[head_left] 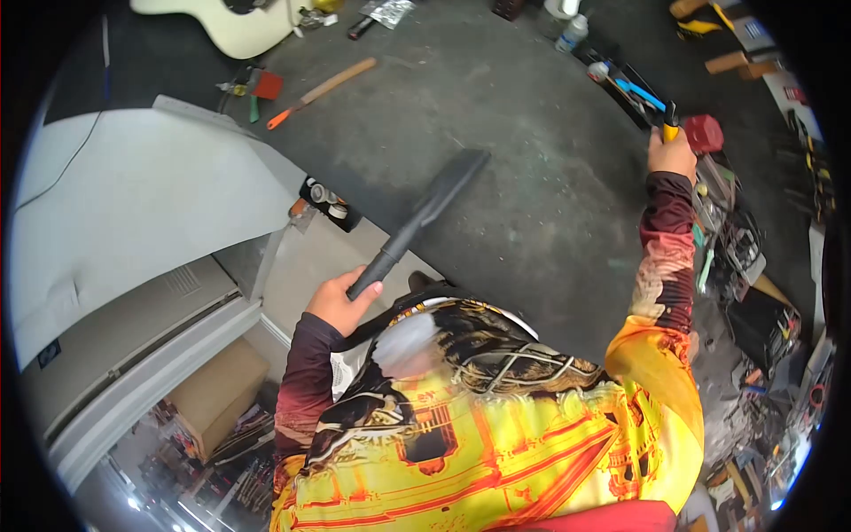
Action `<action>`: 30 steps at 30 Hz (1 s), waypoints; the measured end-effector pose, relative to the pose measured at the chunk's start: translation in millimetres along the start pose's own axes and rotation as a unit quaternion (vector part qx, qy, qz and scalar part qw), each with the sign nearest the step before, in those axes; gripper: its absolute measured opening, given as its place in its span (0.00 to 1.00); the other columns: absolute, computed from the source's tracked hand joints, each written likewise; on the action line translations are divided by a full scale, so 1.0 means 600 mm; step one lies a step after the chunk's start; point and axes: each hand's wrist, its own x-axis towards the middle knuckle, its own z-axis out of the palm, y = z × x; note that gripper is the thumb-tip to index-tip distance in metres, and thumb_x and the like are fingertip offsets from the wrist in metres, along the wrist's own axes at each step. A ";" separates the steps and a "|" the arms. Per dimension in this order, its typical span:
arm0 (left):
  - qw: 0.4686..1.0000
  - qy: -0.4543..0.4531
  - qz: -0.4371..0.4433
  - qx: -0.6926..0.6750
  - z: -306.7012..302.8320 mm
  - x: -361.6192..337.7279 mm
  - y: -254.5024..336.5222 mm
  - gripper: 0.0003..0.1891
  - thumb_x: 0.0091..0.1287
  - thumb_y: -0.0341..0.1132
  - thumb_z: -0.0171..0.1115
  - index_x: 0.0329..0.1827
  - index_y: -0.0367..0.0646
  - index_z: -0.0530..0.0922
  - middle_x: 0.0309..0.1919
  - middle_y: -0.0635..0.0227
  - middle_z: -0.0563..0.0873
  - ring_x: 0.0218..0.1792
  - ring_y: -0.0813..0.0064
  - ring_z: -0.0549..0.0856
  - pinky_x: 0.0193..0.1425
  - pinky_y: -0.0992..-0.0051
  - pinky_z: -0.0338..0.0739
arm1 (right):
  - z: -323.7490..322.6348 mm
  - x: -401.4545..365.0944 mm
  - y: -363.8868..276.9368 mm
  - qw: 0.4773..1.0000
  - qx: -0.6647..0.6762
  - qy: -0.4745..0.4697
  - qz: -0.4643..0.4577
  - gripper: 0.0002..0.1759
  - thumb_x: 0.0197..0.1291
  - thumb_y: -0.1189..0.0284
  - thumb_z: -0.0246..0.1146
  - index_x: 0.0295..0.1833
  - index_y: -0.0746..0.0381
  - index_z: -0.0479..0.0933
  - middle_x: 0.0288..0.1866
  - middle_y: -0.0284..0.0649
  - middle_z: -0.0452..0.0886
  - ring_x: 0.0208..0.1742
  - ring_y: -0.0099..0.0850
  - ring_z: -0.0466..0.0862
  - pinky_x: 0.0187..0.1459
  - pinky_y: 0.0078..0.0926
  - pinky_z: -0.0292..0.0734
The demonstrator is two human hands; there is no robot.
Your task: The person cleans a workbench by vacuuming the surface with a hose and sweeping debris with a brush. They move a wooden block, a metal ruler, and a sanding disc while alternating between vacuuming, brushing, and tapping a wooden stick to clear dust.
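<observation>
My left hand (340, 301) is closed round the narrow end of a long black flat nozzle (415, 223), which slants up over the dark work surface. Its wide tip lies toward the middle of that surface. Far to the right, my outstretched right hand (672, 160) grips a yellow-and-black tool handle (671, 124); the tool's exact kind does not show. Just beyond that hand are a blue tool (640, 94) and a long dark tray (628, 99). A red rounded object (705, 135) sits right beside the hand.
A cream guitar body (232, 25) lies at the upper left, near a wooden-handled tool (324, 92) with an orange tip. Up at the back right stands a plastic bottle (573, 34). Mixed tools and scraps (731, 222) crowd the right edge. A white panel (142, 195) fills the left.
</observation>
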 end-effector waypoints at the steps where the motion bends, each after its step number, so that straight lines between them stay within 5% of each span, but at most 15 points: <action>1: 0.993 0.034 0.086 0.079 0.012 -0.002 -0.009 0.23 0.67 0.49 0.62 0.60 0.44 0.78 0.18 0.73 0.74 0.13 0.83 0.72 0.18 0.77 0.68 | -0.011 -0.021 0.015 1.000 -0.010 -0.003 0.009 0.24 0.58 0.52 0.61 0.55 0.54 0.77 0.47 0.50 0.84 0.50 0.52 0.83 0.50 0.49 0.77; 2: 0.970 0.069 0.175 0.153 0.022 -0.004 -0.018 0.24 0.67 0.50 0.62 0.60 0.45 0.78 0.18 0.74 0.73 0.12 0.83 0.72 0.18 0.76 0.68 | -0.022 -0.044 0.029 1.000 -0.001 -0.005 0.003 0.24 0.57 0.52 0.62 0.54 0.54 0.78 0.46 0.51 0.84 0.49 0.52 0.83 0.49 0.49 0.77; 7: 0.995 0.012 0.025 0.091 0.003 0.038 0.013 0.28 0.65 0.52 0.62 0.61 0.41 0.76 0.30 0.55 0.84 0.28 0.67 0.82 0.40 0.68 0.76 | -0.036 -0.130 0.138 0.999 0.041 0.032 -0.003 0.22 0.56 0.52 0.64 0.47 0.58 0.78 0.40 0.51 0.85 0.46 0.54 0.83 0.47 0.49 0.76; 10: 0.964 0.026 0.151 0.219 0.008 0.078 0.065 0.29 0.66 0.53 0.61 0.63 0.43 0.75 0.32 0.53 0.85 0.31 0.62 0.85 0.42 0.67 0.78 | -0.067 -0.188 0.169 0.997 0.047 0.028 0.059 0.22 0.57 0.52 0.64 0.47 0.58 0.78 0.40 0.51 0.85 0.45 0.54 0.83 0.46 0.49 0.76; 18: 0.897 -0.058 0.157 0.408 0.070 0.031 0.177 0.30 0.64 0.59 0.58 0.61 0.46 0.77 0.40 0.46 0.85 0.45 0.49 0.85 0.50 0.58 0.78 | -0.127 -0.372 0.238 0.985 0.046 0.031 0.163 0.19 0.57 0.54 0.64 0.42 0.59 0.77 0.36 0.50 0.84 0.42 0.53 0.83 0.43 0.47 0.76; 20: 0.900 -0.020 0.168 0.401 0.060 0.040 0.193 0.31 0.64 0.58 0.59 0.61 0.44 0.76 0.41 0.45 0.85 0.46 0.48 0.85 0.52 0.57 0.78 | -0.137 -0.426 0.258 0.982 0.040 0.043 0.180 0.19 0.57 0.54 0.65 0.42 0.59 0.77 0.35 0.50 0.84 0.41 0.53 0.83 0.43 0.47 0.76; 21: 0.891 0.056 0.245 0.378 0.055 0.071 0.172 0.29 0.65 0.57 0.56 0.61 0.46 0.75 0.39 0.45 0.86 0.42 0.43 0.85 0.49 0.53 0.78 | -0.142 -0.454 0.264 0.979 0.030 0.043 0.198 0.19 0.57 0.54 0.65 0.42 0.59 0.77 0.34 0.50 0.84 0.41 0.54 0.83 0.42 0.47 0.76; 23: 0.893 0.103 0.277 0.339 0.039 0.127 0.197 0.29 0.65 0.57 0.57 0.59 0.43 0.77 0.43 0.47 0.85 0.48 0.47 0.84 0.53 0.56 0.77 | -0.156 -0.509 0.249 0.969 0.027 0.051 0.241 0.19 0.58 0.55 0.65 0.41 0.60 0.76 0.34 0.50 0.84 0.41 0.54 0.82 0.41 0.48 0.76; 24: 0.903 0.057 0.238 0.353 0.036 0.146 0.226 0.29 0.66 0.56 0.56 0.58 0.41 0.78 0.43 0.49 0.86 0.48 0.50 0.84 0.53 0.58 0.78 | -0.161 -0.536 0.250 0.965 0.026 0.062 0.255 0.19 0.58 0.55 0.65 0.41 0.60 0.76 0.34 0.50 0.84 0.41 0.54 0.82 0.41 0.48 0.76; 26: 0.894 0.044 0.265 0.358 0.056 0.206 0.232 0.30 0.65 0.55 0.59 0.60 0.38 0.77 0.34 0.53 0.87 0.26 0.63 0.87 0.35 0.66 0.81 | -0.168 -0.595 0.248 0.959 0.053 0.083 0.266 0.19 0.58 0.55 0.65 0.41 0.60 0.76 0.34 0.51 0.83 0.41 0.54 0.82 0.41 0.47 0.76; 30: 0.911 -0.078 0.231 0.332 0.081 0.144 0.256 0.30 0.65 0.54 0.59 0.61 0.38 0.76 0.31 0.55 0.86 0.19 0.70 0.84 0.27 0.70 0.80 | -0.165 -0.712 0.242 0.943 0.057 0.103 0.310 0.18 0.58 0.57 0.65 0.47 0.58 0.80 0.35 0.49 0.85 0.42 0.51 0.84 0.43 0.44 0.77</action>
